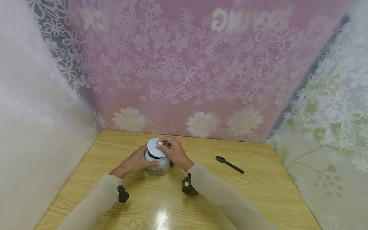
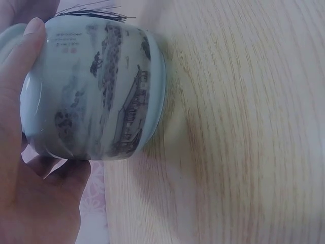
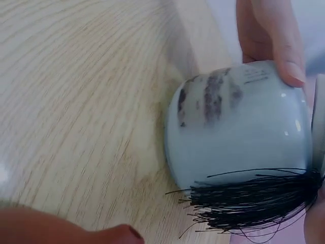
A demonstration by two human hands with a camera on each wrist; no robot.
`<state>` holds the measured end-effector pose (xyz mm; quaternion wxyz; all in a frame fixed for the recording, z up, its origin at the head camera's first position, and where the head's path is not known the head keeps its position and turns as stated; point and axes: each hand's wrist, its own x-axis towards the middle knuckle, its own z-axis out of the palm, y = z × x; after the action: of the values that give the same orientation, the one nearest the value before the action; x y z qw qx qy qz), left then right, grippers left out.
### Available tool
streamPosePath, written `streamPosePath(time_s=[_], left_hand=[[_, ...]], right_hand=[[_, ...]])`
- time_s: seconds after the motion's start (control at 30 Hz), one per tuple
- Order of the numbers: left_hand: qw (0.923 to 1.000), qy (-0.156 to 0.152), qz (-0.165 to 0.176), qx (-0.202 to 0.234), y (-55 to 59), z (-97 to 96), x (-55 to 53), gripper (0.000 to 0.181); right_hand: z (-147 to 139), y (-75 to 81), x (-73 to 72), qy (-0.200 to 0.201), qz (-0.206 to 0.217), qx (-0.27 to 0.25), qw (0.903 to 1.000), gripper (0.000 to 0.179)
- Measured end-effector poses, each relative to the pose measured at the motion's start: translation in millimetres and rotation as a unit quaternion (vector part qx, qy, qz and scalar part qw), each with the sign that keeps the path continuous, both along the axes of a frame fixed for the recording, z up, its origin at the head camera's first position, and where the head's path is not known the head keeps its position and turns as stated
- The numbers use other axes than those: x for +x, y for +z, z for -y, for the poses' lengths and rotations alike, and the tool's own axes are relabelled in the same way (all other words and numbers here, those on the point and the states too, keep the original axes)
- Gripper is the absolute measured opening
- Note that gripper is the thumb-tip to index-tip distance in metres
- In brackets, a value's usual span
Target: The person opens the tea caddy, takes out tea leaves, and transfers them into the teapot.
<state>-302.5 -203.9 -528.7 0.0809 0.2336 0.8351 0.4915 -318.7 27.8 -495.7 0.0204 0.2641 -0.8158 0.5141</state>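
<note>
A pale porcelain jar (image 1: 158, 167) with a dark painted landscape stands on the table. My left hand (image 1: 137, 161) grips its side, with the thumb across the front below the rim. In the left wrist view the painted houses on the jar (image 2: 101, 91) show clearly. The round white lid (image 1: 153, 146) sits tilted over the mouth, a dark gap showing at the front. By its small knob, my right hand (image 1: 174, 151) pinches the lid. A black tassel (image 3: 249, 201) hangs along the jar's side near the right hand; its attachment is hidden.
A black spoon (image 1: 230, 164) lies on the wooden table (image 1: 253, 198) to the right. Below my right wrist is a reddish-brown object (image 1: 194, 192) with a spout-like tip, partly hidden. Flower-patterned curtains (image 1: 184, 80) stand behind and at both sides.
</note>
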Motion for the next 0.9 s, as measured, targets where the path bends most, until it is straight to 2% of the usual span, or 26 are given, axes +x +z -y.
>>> streamPosePath(time_s=[0.27,0.47,0.67,0.9], left_hand=[[0.9999,-0.003,0.002,0.012,2.0,-1.0,1.6,0.086],[0.9999,-0.002,0.003,0.011,2.2,-0.7,2.0,0.086],[0.9997,-0.015,0.005,0.016,6.0,-1.5,3.8,0.084],[0.9997,-0.014,0.001,0.019,9.2,-3.8,7.3,0.085]], right_hand=[[5,-5.3,2.3,-0.006,-0.028,0.032,0.9991,0.021],[9,-6.0,4.0,-0.015,-0.026,0.021,0.9993,0.021],[13,-5.6,-2.1,-0.014,-0.024,0.032,0.9991,0.029],[17,-8.4,-8.3,-0.017,-0.03,0.024,0.9991,0.03]])
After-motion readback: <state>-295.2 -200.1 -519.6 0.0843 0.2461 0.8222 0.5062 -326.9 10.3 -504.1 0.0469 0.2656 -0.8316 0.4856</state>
